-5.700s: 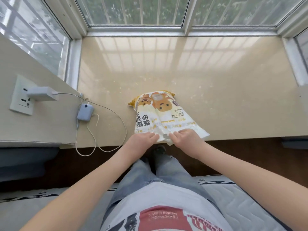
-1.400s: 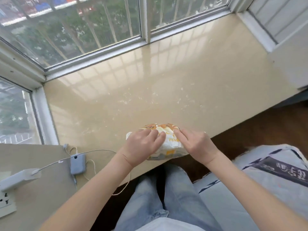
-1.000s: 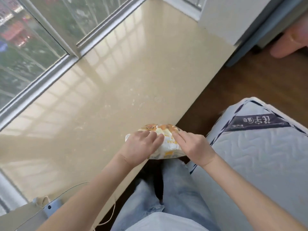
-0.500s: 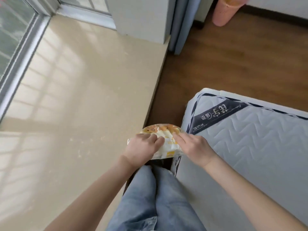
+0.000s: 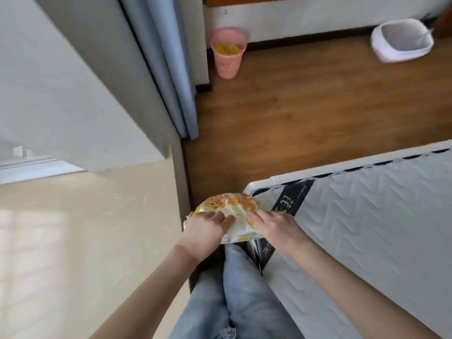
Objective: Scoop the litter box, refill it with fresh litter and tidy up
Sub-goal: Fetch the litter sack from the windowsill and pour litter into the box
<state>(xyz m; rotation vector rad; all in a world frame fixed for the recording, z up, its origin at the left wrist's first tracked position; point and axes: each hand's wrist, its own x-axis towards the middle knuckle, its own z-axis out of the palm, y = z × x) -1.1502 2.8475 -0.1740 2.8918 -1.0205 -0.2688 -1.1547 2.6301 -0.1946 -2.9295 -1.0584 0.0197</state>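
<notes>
I hold a folded white and yellow cat litter bag (image 5: pixel 232 206) in front of me, above the gap between the sill and the mattress. My left hand (image 5: pixel 206 232) grips its left side and my right hand (image 5: pixel 275 228) grips its right side. Far off at the top right, a white litter box (image 5: pixel 381 48) stands on the wooden floor by the wall, with a scoop handle leaning on its right rim.
A beige window sill (image 5: pixel 85 241) runs along my left. A quilted grey mattress (image 5: pixel 367 228) lies on my right. A pink mesh waste basket (image 5: pixel 227 53) stands by the blue curtain (image 5: pixel 171 69). Wooden floor (image 5: pixel 305 113) stretches between me and the litter box.
The bag was folded up from flat and lifted off the sill. My view has swung right from the window towards the room, with both hands still on the bag.
</notes>
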